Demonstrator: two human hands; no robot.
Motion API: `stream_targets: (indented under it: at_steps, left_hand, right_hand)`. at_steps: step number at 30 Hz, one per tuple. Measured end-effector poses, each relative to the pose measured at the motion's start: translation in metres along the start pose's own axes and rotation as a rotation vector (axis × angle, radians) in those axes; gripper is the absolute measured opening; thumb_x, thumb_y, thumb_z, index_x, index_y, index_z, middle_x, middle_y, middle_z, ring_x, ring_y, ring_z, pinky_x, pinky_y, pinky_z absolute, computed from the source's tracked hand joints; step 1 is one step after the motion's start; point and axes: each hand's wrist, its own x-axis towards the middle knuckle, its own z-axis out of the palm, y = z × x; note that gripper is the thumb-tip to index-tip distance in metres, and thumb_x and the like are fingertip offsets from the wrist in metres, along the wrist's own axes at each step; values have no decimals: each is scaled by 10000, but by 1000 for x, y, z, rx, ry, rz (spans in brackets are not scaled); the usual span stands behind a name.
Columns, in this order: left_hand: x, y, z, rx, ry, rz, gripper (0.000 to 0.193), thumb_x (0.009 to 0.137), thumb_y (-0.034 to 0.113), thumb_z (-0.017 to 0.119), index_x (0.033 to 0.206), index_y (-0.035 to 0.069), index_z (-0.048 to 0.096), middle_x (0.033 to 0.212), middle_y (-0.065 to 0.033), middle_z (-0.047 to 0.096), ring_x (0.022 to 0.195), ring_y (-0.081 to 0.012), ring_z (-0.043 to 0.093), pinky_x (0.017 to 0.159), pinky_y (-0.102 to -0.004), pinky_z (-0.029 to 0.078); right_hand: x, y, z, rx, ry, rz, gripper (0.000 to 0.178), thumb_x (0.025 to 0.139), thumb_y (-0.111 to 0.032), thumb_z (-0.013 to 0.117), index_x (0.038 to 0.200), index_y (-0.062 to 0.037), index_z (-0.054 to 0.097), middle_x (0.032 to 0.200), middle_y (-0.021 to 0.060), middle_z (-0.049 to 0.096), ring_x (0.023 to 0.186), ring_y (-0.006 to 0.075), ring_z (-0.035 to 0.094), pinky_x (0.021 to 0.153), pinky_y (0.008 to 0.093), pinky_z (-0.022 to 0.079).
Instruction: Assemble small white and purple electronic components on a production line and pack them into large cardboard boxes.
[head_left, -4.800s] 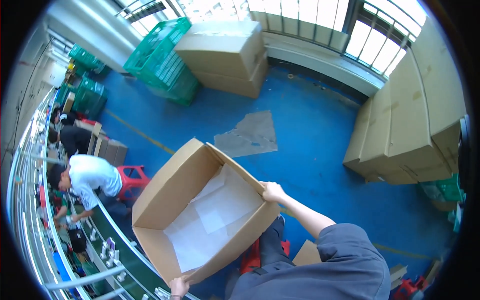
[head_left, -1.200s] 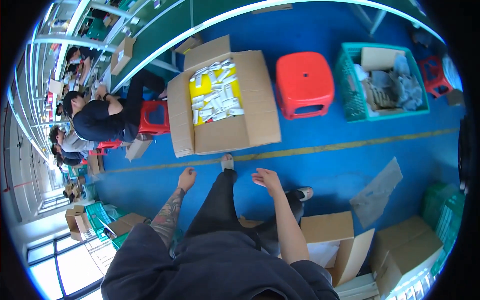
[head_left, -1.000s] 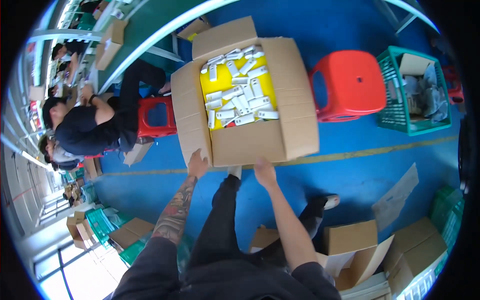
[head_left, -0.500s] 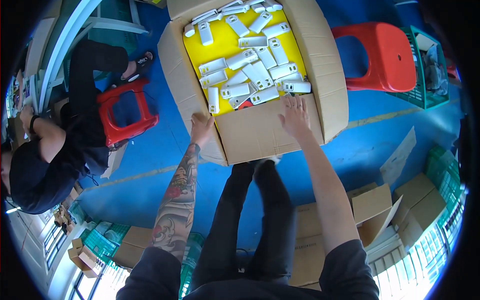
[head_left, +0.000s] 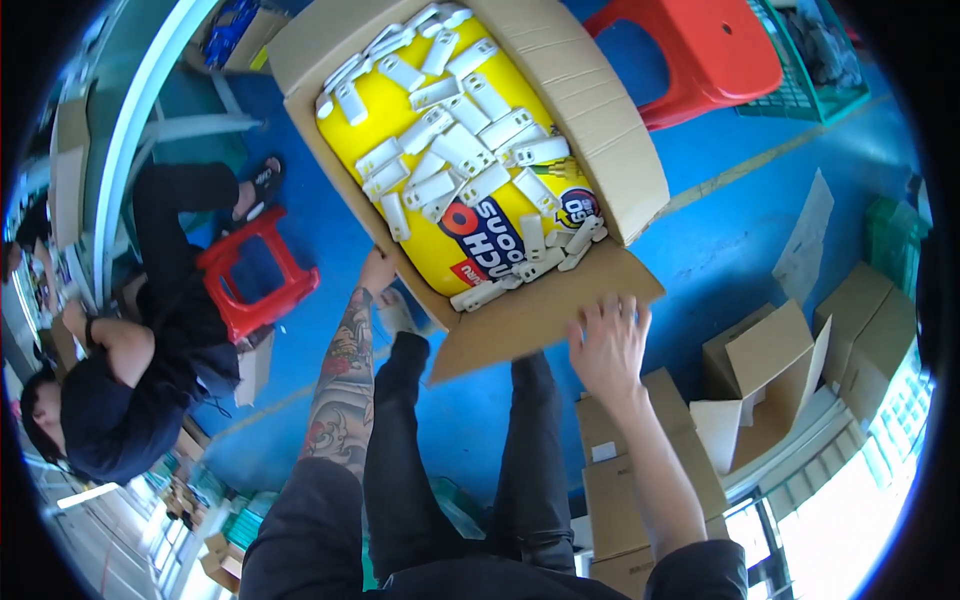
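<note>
A large cardboard box [head_left: 600, 120] stands open in front of me, turned askew. Inside it lies a yellow printed plastic bag [head_left: 350, 160], with many small white plastic housings [head_left: 462, 150] scattered on top. Several more housings [head_left: 545, 262] rest at the near end, beside the wall. My left hand [head_left: 377, 272] grips the box's left side close to the near corner, its fingers partly hidden. The near flap [head_left: 540, 310] leans out toward me. My right hand [head_left: 610, 345] is open by that flap's right part, fingers spread and holding nothing.
A red stool [head_left: 690, 60] and a green crate [head_left: 810, 60] stand at the far right. To the left, a seated person [head_left: 130, 350] is near another red stool [head_left: 260, 275]. Open cardboard boxes [head_left: 765, 365] lie at the near right on the blue floor.
The box has turned and shifted left. Its near flap has swung outward, uncovering more of the yellow bag and housings. My right hand has come off the flap toward me.
</note>
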Motion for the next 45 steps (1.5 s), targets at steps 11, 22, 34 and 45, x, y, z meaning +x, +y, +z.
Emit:
stream_targets:
  at_steps: [11, 22, 34, 45]
  left_hand:
    - [-2, 35, -28, 379, -198, -91, 280, 983, 220, 576, 1134, -15, 581, 960, -181, 634, 795, -242, 653, 648, -317, 581]
    - [16, 210, -83, 1026, -42, 609, 220, 973, 192, 545, 977, 0, 652, 847, -172, 676, 739, -265, 661, 712, -364, 544]
    - [195, 411, -125, 1163, 125, 698, 580, 888, 226, 622, 1356, -87, 483, 1303, -299, 580, 1169, -422, 614, 973, -450, 522]
    - [222, 434, -131, 1530, 154, 683, 469, 857, 285, 692, 1095, -115, 639, 1056, -265, 691, 949, -415, 681, 818, -442, 572]
  right_hand:
    - [-47, -50, 140, 147, -313, 668, 881, 891, -405, 662, 1431, 199, 315, 1508, 419, 240, 1419, 592, 197, 1175, 588, 222]
    - [-16, 11, 217, 1699, 96, 1068, 1066, 817, -299, 777, 1580, -5, 93, 1493, 322, 338, 1301, 454, 448, 1062, 548, 391]
    - [12, -32, 214, 1372, 163, 1293, 661, 860, -170, 661, 1439, 10, 396, 1325, 253, 576, 1133, 380, 608, 937, 407, 506]
    - [58, -42, 224, 944, 55, 1390, 415, 866, -113, 574, 1265, -8, 616, 1113, 221, 703, 976, 388, 679, 849, 445, 547]
